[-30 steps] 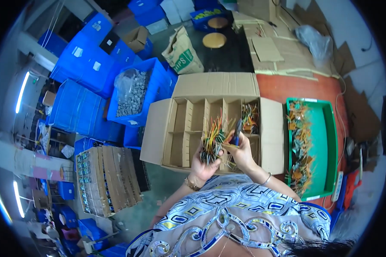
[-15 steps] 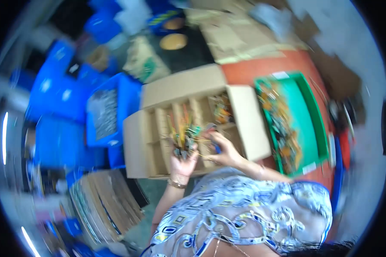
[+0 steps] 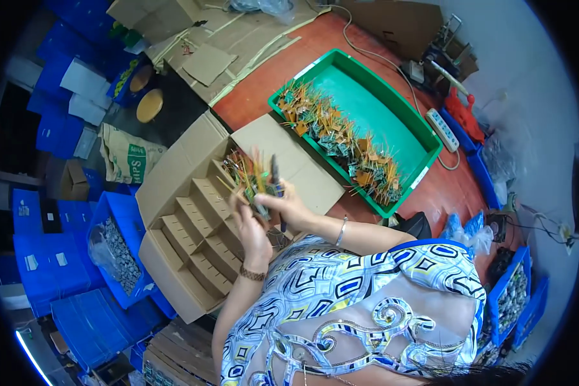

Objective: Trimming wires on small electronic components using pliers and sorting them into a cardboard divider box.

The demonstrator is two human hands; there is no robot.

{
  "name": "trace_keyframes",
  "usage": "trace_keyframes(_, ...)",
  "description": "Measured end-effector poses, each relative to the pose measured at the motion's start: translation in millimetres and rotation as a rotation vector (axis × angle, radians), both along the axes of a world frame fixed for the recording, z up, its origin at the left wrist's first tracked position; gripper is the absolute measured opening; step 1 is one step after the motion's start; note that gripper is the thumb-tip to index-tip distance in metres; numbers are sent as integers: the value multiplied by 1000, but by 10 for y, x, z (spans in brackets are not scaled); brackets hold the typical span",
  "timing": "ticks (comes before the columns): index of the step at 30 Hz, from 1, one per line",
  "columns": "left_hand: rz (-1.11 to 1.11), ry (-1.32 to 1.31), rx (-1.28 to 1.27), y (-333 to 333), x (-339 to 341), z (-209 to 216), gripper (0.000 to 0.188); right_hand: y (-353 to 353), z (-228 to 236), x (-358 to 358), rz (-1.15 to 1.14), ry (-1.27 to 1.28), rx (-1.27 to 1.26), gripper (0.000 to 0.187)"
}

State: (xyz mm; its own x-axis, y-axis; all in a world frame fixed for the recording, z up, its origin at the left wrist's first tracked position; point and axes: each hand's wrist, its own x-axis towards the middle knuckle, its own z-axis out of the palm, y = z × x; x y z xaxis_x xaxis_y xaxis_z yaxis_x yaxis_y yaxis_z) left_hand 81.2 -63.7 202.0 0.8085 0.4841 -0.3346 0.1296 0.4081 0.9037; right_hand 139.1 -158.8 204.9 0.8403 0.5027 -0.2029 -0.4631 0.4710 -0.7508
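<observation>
My left hand (image 3: 253,233) is closed around a bunch of small circuit boards (image 3: 258,186) with yellow, orange and red wires standing up from them. Against that bunch, my right hand (image 3: 288,204) is curled around a slim dark tool (image 3: 276,172); its exact kind I cannot make out. Both hands are over the right part of an opened cardboard box (image 3: 174,151), which has cardboard dividers (image 3: 202,202) forming several compartments. More wired boards (image 3: 235,161) lie in its far compartment, partly hidden by the held bunch.
A green tray (image 3: 429,157) on the red tabletop (image 3: 312,48) holds a long heap of wired boards (image 3: 360,151). Beyond it lie a white power strip (image 3: 442,130) and cable. Left of the box, a blue bin (image 3: 132,222) holds small grey parts. A printed sack (image 3: 125,154) stands behind.
The view has swung to the right, so the box and tray appear further left. My hands stay together over the box, with the bunch still in my left hand.
</observation>
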Motion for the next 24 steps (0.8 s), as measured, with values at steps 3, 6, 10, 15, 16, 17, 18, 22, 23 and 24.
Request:
trace_keyframes(3, -192, 40, -99, -161, 206, 205, 50, -217, -111, 254, -23, 253, 138, 37)
trace_keyframes(6, -257, 18, -126, -314, 347, 326, 60, -420, -329, 523, -109, 507, 256, 38)
trace_keyframes(10, -371, -26, -144, -261, 332, 270, 63, -691, -461, 1080, -330, 370, 224, 33)
trace_keyframes(15, -196, 27, -304, 214, -219, -249, 45, -956, -742, 1835, -503, -58, -821, 33)
trace_keyframes(16, -98, 70, -320, 315, -375, -452, 40, -948, -814, 1947, -490, -162, -1165, 36)
trace_keyframes(17, 34, 109, -335, 417, -560, -613, 35, -871, -889, 1989, -470, -250, -1343, 41)
trace_keyframes(18, 146, 66, -311, 451, -818, -638, 35, -782, -892, 1967, -444, -387, -1481, 46)
trace_keyframes(22, 428, 163, -182, 518, -1464, -973, 25, -862, -1261, 2166, -229, -318, -1722, 49)
trace_keyframes(23, 500, 159, -120, 518, -1656, -1110, 26, -711, -1073, 2050, -167, -333, -1720, 49)
trace_keyframes(24, 537, 154, -60, 506, -1771, -1206, 26, -860, -1256, 2193, -131, -450, -1664, 51)
